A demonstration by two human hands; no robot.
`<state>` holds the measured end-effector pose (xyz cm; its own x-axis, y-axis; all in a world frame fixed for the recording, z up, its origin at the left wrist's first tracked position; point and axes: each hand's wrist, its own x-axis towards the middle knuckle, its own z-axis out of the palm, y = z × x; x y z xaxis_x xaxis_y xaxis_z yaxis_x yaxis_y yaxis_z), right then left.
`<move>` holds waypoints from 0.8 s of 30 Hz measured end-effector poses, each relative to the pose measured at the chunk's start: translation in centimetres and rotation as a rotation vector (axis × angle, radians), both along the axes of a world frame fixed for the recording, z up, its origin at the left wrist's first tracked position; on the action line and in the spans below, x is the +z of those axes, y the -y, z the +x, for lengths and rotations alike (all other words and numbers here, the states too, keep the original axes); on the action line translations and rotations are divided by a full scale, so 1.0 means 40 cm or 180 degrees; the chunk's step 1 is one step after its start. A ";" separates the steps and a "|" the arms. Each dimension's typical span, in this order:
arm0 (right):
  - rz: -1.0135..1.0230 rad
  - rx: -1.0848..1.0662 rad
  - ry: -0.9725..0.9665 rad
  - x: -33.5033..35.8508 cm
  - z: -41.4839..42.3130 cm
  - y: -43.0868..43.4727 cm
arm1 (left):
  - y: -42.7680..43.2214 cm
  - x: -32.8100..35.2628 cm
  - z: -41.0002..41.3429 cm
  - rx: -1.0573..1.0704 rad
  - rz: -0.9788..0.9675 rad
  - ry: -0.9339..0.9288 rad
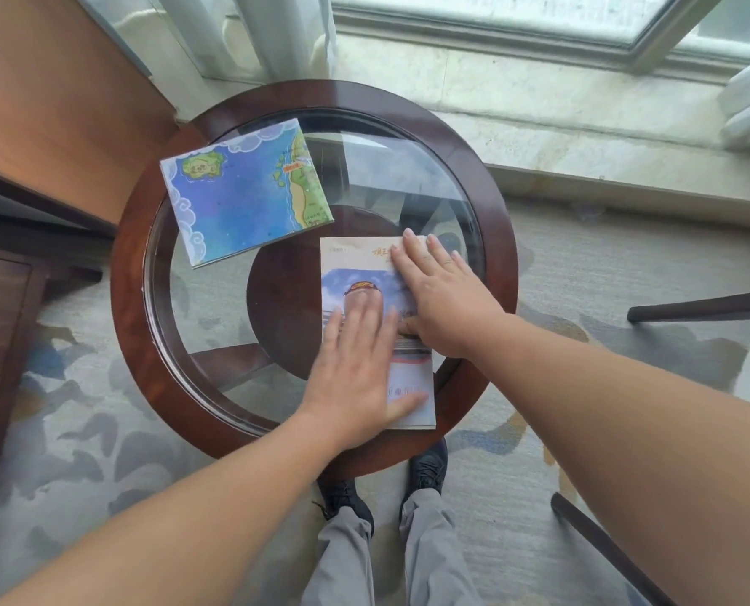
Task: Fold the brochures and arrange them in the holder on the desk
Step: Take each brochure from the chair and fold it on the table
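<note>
On the round glass tabletop point(408, 177), the left hand point(355, 369) and right hand point(441, 299) are lying flat, pressing a folded brochure point(355, 273) near the front edge, the map brochure point(246, 194) is waiting at the back left, and no holder is showing.

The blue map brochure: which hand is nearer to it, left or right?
Left. The left hand presses the photo brochure below the blue map brochure; the right hand lies farther right. Neither touches it.

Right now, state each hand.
Left hand: open, flat on the folded brochure.
Right hand: open, flat on its right edge.
</note>
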<state>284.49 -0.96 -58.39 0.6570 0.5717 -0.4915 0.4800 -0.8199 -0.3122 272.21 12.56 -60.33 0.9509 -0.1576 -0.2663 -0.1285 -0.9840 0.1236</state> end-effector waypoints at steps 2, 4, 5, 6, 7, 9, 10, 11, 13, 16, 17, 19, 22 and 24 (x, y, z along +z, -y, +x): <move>-0.0010 0.0016 0.0011 -0.002 0.000 -0.001 | -0.059 0.003 0.083 0.0346 -0.0023 0.0003; -0.0017 0.0029 0.0052 -0.005 -0.002 0.002 | -0.109 -0.001 0.149 0.0357 0.0150 -0.0053; -0.0012 0.0030 0.0066 -0.006 -0.002 0.003 | -0.121 -0.007 0.159 0.0286 0.0208 -0.0066; -0.0001 0.0021 0.0079 -0.007 -0.002 0.004 | -0.123 -0.014 0.156 0.0243 0.0204 -0.0046; 0.0006 0.0009 0.0096 -0.007 -0.003 0.005 | -0.121 -0.018 0.143 0.0233 0.0186 -0.0011; -0.0026 0.0002 0.0111 -0.004 -0.004 0.003 | -0.113 -0.024 0.095 0.0202 0.0161 0.0046; -0.0045 -0.0003 0.0101 -0.003 -0.004 0.000 | -0.112 -0.026 0.067 0.0166 0.0162 0.0047; -0.0058 -0.0018 0.0089 -0.002 -0.004 0.000 | -0.113 -0.027 0.041 0.0113 0.0181 0.0028; -0.0063 -0.0034 0.0075 0.000 -0.005 0.001 | -0.113 -0.026 -0.008 0.0043 0.0240 -0.0024; -0.0057 -0.0024 0.0082 -0.004 -0.005 0.000 | -0.110 -0.025 -0.043 0.0046 0.0343 -0.0129; -0.0066 -0.0013 0.0076 -0.005 -0.004 0.002 | -0.108 -0.024 -0.042 0.0060 0.0368 -0.0147; -0.0049 -0.0015 0.0102 -0.008 -0.004 0.007 | -0.109 -0.022 -0.037 0.0081 0.0389 -0.0148; -0.0042 -0.0010 0.0173 -0.013 -0.005 0.018 | -0.107 -0.025 -0.037 0.0070 0.0401 -0.0157; -0.0070 0.0027 0.0208 -0.016 -0.003 0.021 | -0.108 -0.026 -0.039 0.0087 0.0407 -0.0167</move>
<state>284.35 -1.81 -59.03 0.6832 0.5670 -0.4602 0.5057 -0.8219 -0.2620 270.65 16.86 -61.36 0.9386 -0.0934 -0.3322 -0.0980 -0.9952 0.0028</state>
